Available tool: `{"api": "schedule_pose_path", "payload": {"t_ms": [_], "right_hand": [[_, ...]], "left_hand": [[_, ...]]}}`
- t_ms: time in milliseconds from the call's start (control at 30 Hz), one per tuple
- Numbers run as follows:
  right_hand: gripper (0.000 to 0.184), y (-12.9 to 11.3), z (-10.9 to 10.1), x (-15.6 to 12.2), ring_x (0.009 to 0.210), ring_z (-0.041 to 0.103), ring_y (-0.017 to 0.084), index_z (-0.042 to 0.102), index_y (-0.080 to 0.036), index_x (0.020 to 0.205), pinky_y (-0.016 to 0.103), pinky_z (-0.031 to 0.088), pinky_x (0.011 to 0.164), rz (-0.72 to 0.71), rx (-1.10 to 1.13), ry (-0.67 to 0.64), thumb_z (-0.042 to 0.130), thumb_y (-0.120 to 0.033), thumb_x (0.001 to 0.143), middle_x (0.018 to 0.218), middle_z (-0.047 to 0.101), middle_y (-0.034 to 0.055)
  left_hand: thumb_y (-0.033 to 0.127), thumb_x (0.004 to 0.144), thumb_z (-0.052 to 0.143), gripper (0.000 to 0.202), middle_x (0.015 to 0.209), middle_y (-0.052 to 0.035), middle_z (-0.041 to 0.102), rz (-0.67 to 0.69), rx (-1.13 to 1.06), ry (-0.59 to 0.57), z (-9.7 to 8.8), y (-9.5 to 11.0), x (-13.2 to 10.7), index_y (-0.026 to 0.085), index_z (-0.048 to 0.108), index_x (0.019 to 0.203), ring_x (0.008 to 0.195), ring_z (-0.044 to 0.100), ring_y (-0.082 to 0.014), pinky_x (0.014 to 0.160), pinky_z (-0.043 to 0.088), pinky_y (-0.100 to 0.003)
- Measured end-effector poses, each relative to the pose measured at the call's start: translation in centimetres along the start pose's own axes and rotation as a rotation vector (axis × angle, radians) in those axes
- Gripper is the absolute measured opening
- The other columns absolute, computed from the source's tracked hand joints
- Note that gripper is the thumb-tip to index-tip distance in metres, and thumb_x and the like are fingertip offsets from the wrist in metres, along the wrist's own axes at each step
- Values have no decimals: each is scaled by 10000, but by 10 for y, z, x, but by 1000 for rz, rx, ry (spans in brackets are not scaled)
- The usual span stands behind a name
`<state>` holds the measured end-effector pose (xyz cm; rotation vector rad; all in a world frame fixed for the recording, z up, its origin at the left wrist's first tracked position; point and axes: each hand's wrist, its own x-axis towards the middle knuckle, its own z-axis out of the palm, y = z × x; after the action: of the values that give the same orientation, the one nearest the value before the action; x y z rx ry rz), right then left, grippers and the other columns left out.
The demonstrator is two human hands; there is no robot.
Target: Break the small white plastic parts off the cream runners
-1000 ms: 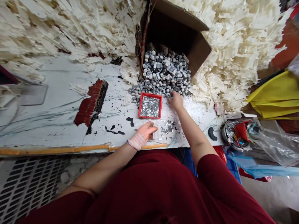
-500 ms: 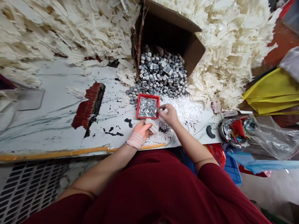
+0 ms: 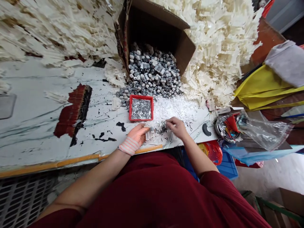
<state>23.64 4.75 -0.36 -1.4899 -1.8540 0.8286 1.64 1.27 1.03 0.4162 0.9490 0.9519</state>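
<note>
Lowering right hand (image 3: 177,127) toward left hand (image 3: 135,136); metal pins (image 3: 159,134) between.

From where I stand, the person wears a loose, plain, dark red short-sleeved top (image 3: 133,196), its right sleeve (image 3: 211,183) ending near the elbow. Around the left wrist sits a pink-and-white striped band (image 3: 128,146), probably knitted, though that's hard to be sure of from here. The left hand (image 3: 137,134) and right hand (image 3: 177,127) are bare.
</note>
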Motion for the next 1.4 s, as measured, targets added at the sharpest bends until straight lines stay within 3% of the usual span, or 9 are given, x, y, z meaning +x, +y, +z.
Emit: {"api": "schedule_pose_path", "payload": {"t_ms": [67, 133, 300, 533, 833, 933, 1067, 1233, 1400], "right_hand": [[222, 24, -27, 11, 866, 611, 191, 681, -189, 918, 332, 473, 799, 176, -199, 241, 514, -311, 837, 920, 671, 63], [238, 43, -47, 21, 866, 604, 203, 672, -184, 954, 341, 469, 793, 284, -372, 326, 499, -298, 834, 962, 653, 78], [219, 58, -56, 28, 895, 583, 215, 659, -216, 938, 309, 434, 710, 268, -665, 213, 468, -284, 853, 1024, 618, 83], [244, 70, -61, 21, 795, 576, 204, 629, -199, 903, 321, 422, 728, 442, -482, 327, 449, -358, 857, 920, 652, 71], [181, 45, -53, 39, 987, 557, 249, 642, -197, 852, 351, 447, 776, 261, -591, 326, 496, -296, 815, 961, 626, 100], [161, 28, -41, 38, 810, 608, 198, 589, -189, 835, 328, 482, 697, 316, -176, 351, 497, -316, 802, 827, 635, 56], [229, -5, 4, 24, 711, 636, 157, 550, -207, 930, 278, 508, 568, 229, 394, 119, 562, -321, 732, 820, 646, 11], [38, -36, 50, 8, 826, 636, 158, 589, -218, 764, 301, 534, 713, -110, 266, 59, 568, -226, 733, 868, 658, 36], [68, -40, 51, 7, 826, 621, 160, 596, -230, 705, 336, 515, 771, -261, 161, 48, 596, -226, 773, 853, 653, 36]], "left_hand": [[224, 624, 689, 258, 750, -15, 631, -11, 6, -7, 0, -1, 2, 169, 584, 854, 691, 615, -154, 609, 508, -245], [229, 621, 681, 249, 757, -23, 638, -20, 28, -1, 1, -2, 2, 173, 591, 847, 723, 624, -167, 631, 509, -254], [259, 616, 682, 249, 738, -27, 628, -24, 79, 15, 6, -6, 2, 180, 574, 826, 709, 620, -176, 576, 488, -249], [220, 594, 682, 237, 687, 3, 586, -71, 43, 28, 7, -13, 5, 171, 548, 783, 646, 589, -153, 558, 485, -257], [226, 602, 672, 245, 721, -4, 615, -24, 53, -3, 1, -22, 11, 166, 568, 816, 641, 588, -134, 586, 475, -243], [241, 618, 663, 222, 698, 3, 606, 30, 113, -5, 0, -25, 13, 162, 557, 797, 610, 578, -118, 562, 452, -222], [242, 639, 650, 201, 564, 43, 538, 61, 253, 53, 1, -24, 14, 157, 554, 793, 470, 494, -90, 442, 354, -197], [240, 650, 661, 217, 484, 81, 468, 123, 396, 106, -2, -22, 14, 163, 562, 827, 391, 426, -80, 399, 315, -189], [267, 689, 653, 214, 490, 80, 464, 135, 436, 105, -9, -22, 11, 171, 565, 859, 371, 428, -83, 374, 331, -188]]}}
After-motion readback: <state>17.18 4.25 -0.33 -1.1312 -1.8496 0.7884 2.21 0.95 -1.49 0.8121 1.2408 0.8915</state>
